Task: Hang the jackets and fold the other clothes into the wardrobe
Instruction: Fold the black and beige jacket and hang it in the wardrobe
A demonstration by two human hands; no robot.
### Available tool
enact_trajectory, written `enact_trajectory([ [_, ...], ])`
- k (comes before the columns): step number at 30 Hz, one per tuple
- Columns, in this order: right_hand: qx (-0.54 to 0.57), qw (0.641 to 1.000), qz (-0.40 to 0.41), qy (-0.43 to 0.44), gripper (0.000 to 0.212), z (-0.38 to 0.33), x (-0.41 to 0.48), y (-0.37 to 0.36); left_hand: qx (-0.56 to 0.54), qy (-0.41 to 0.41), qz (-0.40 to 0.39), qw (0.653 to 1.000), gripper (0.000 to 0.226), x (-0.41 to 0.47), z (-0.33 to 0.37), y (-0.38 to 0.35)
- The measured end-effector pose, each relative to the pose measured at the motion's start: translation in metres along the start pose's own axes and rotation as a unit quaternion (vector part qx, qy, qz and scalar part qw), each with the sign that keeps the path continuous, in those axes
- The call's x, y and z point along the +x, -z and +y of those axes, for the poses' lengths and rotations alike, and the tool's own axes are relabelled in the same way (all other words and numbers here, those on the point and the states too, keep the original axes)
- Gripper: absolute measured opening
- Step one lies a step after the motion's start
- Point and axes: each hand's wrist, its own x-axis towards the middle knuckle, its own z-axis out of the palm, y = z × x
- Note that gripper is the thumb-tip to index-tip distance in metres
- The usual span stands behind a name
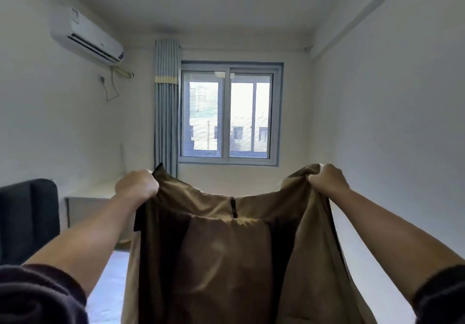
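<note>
A tan jacket (226,260) is held up over the pale-sheeted bed (110,286). It is stretched between the left grip (137,185), clenched on one shoulder, and the right grip (327,179), clenched on the other. The collar is uppermost, the long axis hangs downward, and the inside is turned toward the camera. Beyond are seen a window (229,117), a curtain (166,102) and an air conditioner (85,36).

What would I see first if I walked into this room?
A big tan jacket is held up wide in the middle, the left hand and right hand each gripping a top corner. Behind it, a bright window sits in the far wall, with a white air conditioner high on the left.
</note>
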Motion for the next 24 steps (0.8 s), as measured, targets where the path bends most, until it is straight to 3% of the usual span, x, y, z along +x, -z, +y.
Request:
enact_trajectory([
  [3, 0.092, 0.993, -0.036, -0.057, 0.021, 0.006, -0.015, 0.002, -0.068, -0.013, -0.056, 0.996, 0.014, -0.004, 0.003, 0.003],
  [5, 0.198, 0.969, -0.082, -0.121, 0.019, 0.015, -0.031, 0.001, -0.201, 0.011, -0.098, 0.975, 0.018, -0.008, 0.005, -0.002],
  [8, 0.311, 0.929, -0.116, -0.162, 0.014, 0.026, -0.060, -0.002, -0.394, 0.060, -0.137, 0.907, 0.010, -0.030, 0.009, -0.009],
  [13, 0.495, 0.851, -0.100, -0.148, 0.002, 0.024, -0.089, 0.013, -0.600, 0.082, -0.194, 0.772, 0.020, -0.068, 0.021, -0.002],
  [17, 0.537, 0.832, -0.086, -0.110, 0.010, 0.000, -0.091, 0.045, -0.697, 0.062, -0.208, 0.684, 0.026, -0.076, 0.039, 0.025],
  [19, 0.568, 0.812, -0.096, -0.092, 0.014, -0.017, -0.085, 0.064, -0.714, 0.038, -0.197, 0.670, 0.024, -0.074, 0.050, 0.041],
  [21, 0.585, 0.802, -0.102, -0.066, 0.016, -0.033, -0.076, 0.079, -0.710, 0.008, -0.185, 0.679, 0.021, -0.065, 0.063, 0.056],
  [24, 0.556, 0.824, -0.107, -0.019, 0.015, -0.055, -0.053, 0.084, -0.679, -0.031, -0.174, 0.713, 0.016, -0.043, 0.089, 0.062],
])
